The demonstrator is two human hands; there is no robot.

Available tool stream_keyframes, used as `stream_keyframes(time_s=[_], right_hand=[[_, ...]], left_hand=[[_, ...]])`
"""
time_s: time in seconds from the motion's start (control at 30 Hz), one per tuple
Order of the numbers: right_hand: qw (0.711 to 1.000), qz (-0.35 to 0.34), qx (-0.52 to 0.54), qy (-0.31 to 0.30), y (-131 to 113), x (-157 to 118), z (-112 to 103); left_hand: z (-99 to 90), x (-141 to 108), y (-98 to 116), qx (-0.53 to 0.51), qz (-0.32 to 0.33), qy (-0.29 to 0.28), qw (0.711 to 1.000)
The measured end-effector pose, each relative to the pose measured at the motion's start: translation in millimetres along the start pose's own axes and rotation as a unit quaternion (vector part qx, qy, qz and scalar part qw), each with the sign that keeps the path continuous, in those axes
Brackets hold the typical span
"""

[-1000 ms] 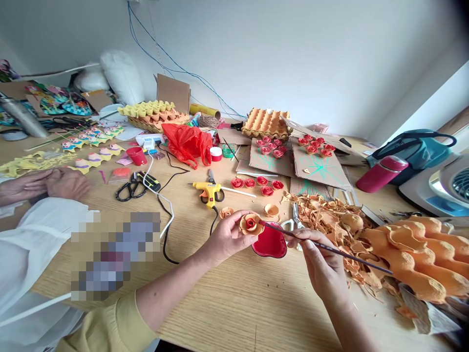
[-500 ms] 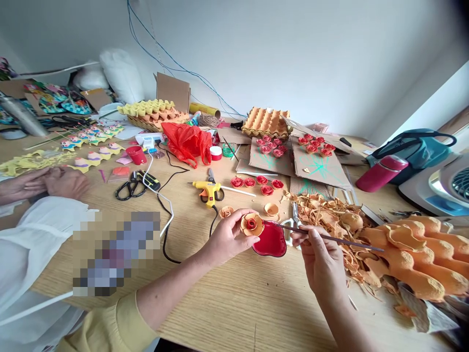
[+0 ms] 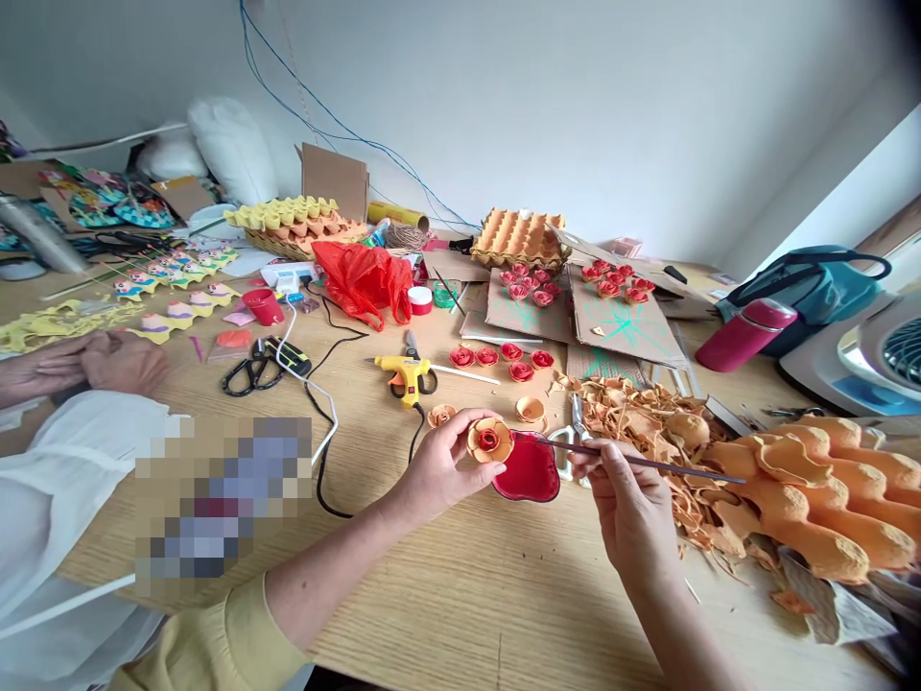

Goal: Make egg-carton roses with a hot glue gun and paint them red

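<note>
Between the thumb and fingers of my left hand (image 3: 450, 470) sits an orange egg-carton flower (image 3: 490, 440), its centre painted red and its outer petals bare. My right hand (image 3: 633, 499) pinches a thin dark paintbrush (image 3: 662, 467), whose tip reaches toward the flower's right edge; whether it touches cannot be made out. Just below the brush tip lies a dish of red paint (image 3: 529, 470). Beyond my left hand are an unpainted flower (image 3: 441, 415) and an orange cup piece (image 3: 531, 410). Several red-painted flowers (image 3: 510, 361) stand farther back.
A yellow glue gun (image 3: 407, 376) lies ahead with its black cord. White-handled scissors (image 3: 576, 432), orange scraps (image 3: 640, 432) and an egg tray (image 3: 813, 489) are at right. Another person's clasped hands (image 3: 122, 363) rest at left. Red flowers sit on cardboard (image 3: 625, 331).
The view has shifted slightly. My left hand still holds the flower, and the brush stays beside it over the paint dish with hardly any visible movement.
</note>
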State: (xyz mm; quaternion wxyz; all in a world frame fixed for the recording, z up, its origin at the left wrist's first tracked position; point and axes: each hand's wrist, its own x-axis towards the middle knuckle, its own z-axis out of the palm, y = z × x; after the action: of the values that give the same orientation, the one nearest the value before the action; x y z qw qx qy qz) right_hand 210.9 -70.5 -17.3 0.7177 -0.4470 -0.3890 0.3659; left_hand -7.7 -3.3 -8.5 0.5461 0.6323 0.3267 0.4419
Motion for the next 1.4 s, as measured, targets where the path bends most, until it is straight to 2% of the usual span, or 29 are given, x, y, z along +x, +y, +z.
stream_keyframes(time_s=[0.23,0.33,0.43,0.53,0.6,0.67,0.9,1.1,1.4], right_hand=[[0.999,-0.024,-0.029,-0.002,1,-2,-5],[0.985,-0.089,-0.145,-0.041,-3,-5,-11],[0.919,-0.195,-0.312,-0.139,-9,-8,-12],[0.840,-0.281,-0.401,-0.233,-17,-8,-6],[0.807,-0.314,-0.424,-0.265,-20,-8,-2],[0.788,-0.330,-0.436,-0.285,-22,-7,2],[0.756,-0.367,-0.442,-0.314,-25,-9,3],[0.743,-0.383,-0.449,-0.316,-29,-11,7],[0.726,-0.410,-0.444,-0.329,-20,-16,7]], left_hand=[[-1.4,2,-2,0.005,0.006,0.026,1.000],[-3.5,6,-3,0.012,0.010,0.060,0.998],[-5.0,9,-2,0.012,0.005,0.073,0.997],[-5.5,9,-1,0.009,0.002,0.071,0.997],[-5.4,9,-1,0.011,0.004,0.072,0.997],[-5.2,8,0,0.016,0.005,0.068,0.998],[-4.3,8,1,0.037,0.015,0.058,0.998],[-4.0,7,1,0.052,0.021,0.060,0.997],[-3.1,6,3,0.058,0.018,0.049,0.997]])
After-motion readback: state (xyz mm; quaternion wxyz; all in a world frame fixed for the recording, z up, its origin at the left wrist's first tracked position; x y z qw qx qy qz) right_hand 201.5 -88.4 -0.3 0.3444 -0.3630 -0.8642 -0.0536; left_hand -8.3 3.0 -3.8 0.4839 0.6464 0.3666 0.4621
